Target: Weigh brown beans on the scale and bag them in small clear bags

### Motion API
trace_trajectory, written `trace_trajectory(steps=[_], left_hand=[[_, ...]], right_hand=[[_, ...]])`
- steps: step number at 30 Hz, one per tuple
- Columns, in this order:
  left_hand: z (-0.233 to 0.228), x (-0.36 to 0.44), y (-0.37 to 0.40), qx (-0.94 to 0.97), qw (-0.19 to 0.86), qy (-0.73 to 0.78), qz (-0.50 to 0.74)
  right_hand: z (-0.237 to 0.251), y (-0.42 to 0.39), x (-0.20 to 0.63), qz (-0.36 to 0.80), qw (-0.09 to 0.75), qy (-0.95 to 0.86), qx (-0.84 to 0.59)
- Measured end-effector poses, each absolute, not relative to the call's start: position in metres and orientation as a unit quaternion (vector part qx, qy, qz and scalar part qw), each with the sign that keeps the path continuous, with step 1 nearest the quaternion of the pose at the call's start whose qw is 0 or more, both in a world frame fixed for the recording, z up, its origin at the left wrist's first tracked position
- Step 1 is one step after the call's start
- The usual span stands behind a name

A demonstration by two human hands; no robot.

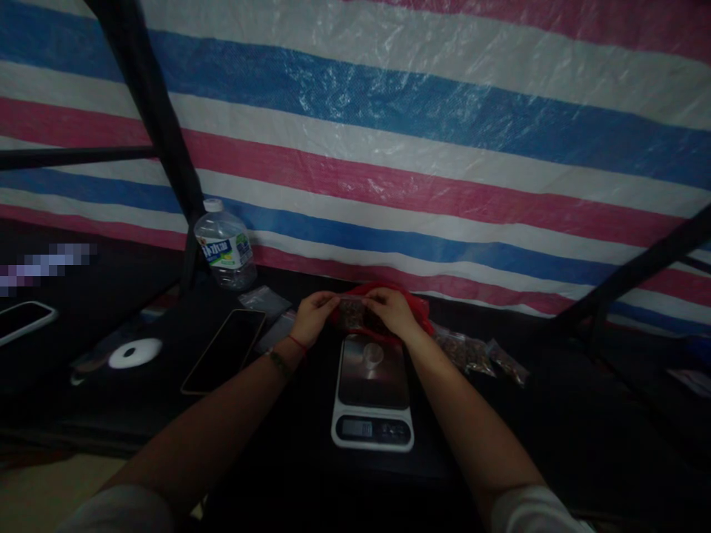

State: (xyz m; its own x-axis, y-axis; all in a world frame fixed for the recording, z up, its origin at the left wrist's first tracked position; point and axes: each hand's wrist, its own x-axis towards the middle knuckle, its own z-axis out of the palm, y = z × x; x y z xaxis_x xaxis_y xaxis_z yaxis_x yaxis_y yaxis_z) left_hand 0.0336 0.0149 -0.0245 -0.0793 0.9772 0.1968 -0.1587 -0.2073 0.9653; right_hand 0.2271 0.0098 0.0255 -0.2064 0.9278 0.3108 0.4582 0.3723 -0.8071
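Between both hands I hold a small clear zip bag (351,314) with brownish bits inside, pinched along its top edge. My left hand (312,317) grips one corner, and my right hand (392,311) has the other. Behind them lies a red plastic bag (418,305), partly hidden by my right hand. Just in front, a white kitchen scale (373,433) stands with a small clear cup (372,357) on its metal plate. Its display is lit but too small to read surely. Several filled zip bags (478,357) lie right of my right forearm.
A dark phone (225,352) and flat clear bags (264,302) lie left of my left hand. Behind them stands a large clear bottle (225,248). Further left are a white round object (135,353) and another phone (25,320). A striped tarp (422,170) hangs behind the black table.
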Motion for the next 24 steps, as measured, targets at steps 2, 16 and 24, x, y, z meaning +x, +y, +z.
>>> trace_trajectory(steps=[2, 16, 24], left_hand=[[-0.025, 0.033, 0.015, 0.490, 0.456, 0.427, 0.607], [-0.019, 0.035, 0.004, 0.534, 0.449, 0.395, 0.598], [-0.018, 0.039, 0.002, 0.558, 0.438, 0.397, 0.583]], right_hand=[[0.026, 0.008, 0.225, 0.270, 0.414, -0.729, -0.474], [0.016, 0.007, 0.216, 0.252, 0.450, -0.742, -0.428], [0.019, 0.003, 0.211, 0.247, 0.449, -0.761, -0.398]])
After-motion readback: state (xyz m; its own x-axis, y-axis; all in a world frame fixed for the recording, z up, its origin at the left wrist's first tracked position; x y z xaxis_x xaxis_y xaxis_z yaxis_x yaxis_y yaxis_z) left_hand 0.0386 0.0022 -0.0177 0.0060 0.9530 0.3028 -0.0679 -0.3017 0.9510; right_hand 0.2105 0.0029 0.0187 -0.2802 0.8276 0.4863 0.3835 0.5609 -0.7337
